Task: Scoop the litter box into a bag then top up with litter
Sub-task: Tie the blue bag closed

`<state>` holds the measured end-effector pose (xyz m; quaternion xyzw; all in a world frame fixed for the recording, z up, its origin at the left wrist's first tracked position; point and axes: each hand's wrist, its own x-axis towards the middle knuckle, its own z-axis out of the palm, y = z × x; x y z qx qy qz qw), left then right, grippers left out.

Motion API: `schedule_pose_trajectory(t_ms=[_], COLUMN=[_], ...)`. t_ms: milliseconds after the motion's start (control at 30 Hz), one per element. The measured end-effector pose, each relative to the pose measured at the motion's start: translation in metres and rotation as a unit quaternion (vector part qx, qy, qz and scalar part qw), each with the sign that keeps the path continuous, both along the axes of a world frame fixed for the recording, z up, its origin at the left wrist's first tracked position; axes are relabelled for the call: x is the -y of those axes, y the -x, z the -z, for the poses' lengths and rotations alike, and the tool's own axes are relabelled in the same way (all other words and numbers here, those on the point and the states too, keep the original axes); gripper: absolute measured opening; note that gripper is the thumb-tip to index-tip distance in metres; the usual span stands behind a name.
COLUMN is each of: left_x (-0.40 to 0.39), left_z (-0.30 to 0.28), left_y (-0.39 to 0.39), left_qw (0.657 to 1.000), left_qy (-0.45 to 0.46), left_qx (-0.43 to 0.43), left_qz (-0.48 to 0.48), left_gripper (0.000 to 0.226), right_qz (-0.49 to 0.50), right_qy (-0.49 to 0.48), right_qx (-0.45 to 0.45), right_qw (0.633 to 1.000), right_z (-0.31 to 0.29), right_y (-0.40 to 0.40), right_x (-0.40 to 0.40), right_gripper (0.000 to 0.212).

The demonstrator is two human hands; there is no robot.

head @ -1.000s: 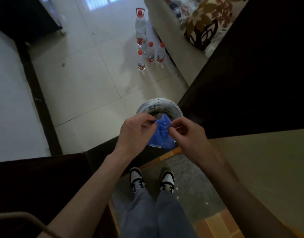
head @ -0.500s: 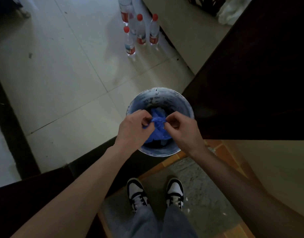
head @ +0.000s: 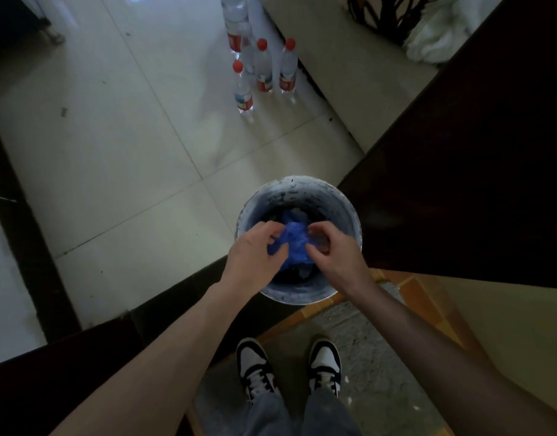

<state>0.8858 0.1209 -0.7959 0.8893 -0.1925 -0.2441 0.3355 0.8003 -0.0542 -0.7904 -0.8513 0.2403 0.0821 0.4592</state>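
A crumpled blue plastic bag (head: 294, 243) hangs over the mouth of a round, paint-stained bucket (head: 302, 191) on the floor. My left hand (head: 255, 256) pinches the bag's left side with curled fingers. My right hand (head: 333, 253) pinches its right side. Both hands are above the bucket's near half. Dark contents and more blue plastic lie deeper inside the bucket, partly hidden by the bag and my hands. No litter box or scoop is in view.
Several red-capped water bottles (head: 261, 70) stand on the pale tiled floor (head: 113, 136) beside a sofa base (head: 333, 73). A dark door (head: 459, 168) stands to the right of the bucket. My shoes (head: 289, 366) rest on a grey mat.
My hands have dropped with the blue bag from above the bucket to just over its mouth, then drawn slightly apart. The camera tilted down and closer to the bucket.
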Motion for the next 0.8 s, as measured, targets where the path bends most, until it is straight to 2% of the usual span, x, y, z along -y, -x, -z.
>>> schedule_pose_trajectory(t_ms=[133, 333, 500, 700, 800], left_x=[-0.008, -0.031, -0.039, -0.037, -0.039], left_z=[-0.051, -0.166, -0.268, -0.373, -0.415], left_y=[0.007, 0.017, 0.031, 0.053, 0.067], left_qw=[0.999, 0.995, 0.984, 0.963, 0.951], left_qy=[0.022, 0.004, 0.014, 0.006, -0.006], left_qx=[0.026, 0.102, 0.177, 0.245, 0.271], left_qz=[0.000, 0.006, 0.023, 0.111, 0.151], left_gripper=[0.032, 0.039, 0.041, 0.052, 0.055], right_qz=[-0.026, 0.036, 0.048, 0.042, 0.048], right_qy=[0.097, 0.102, 0.149, 0.261, 0.301], right_qx=[-0.006, 0.020, 0.046, 0.080, 0.065], right_qw=[0.995, 0.994, 0.987, 0.961, 0.950], right_z=[-0.046, -0.160, -0.270, -0.384, -0.427], right_y=[0.009, 0.036, 0.070, 0.104, 0.124], right_x=[0.005, 0.004, -0.015, -0.043, -0.051], right_gripper=[0.040, 0.041, 0.045, 0.055, 0.057])
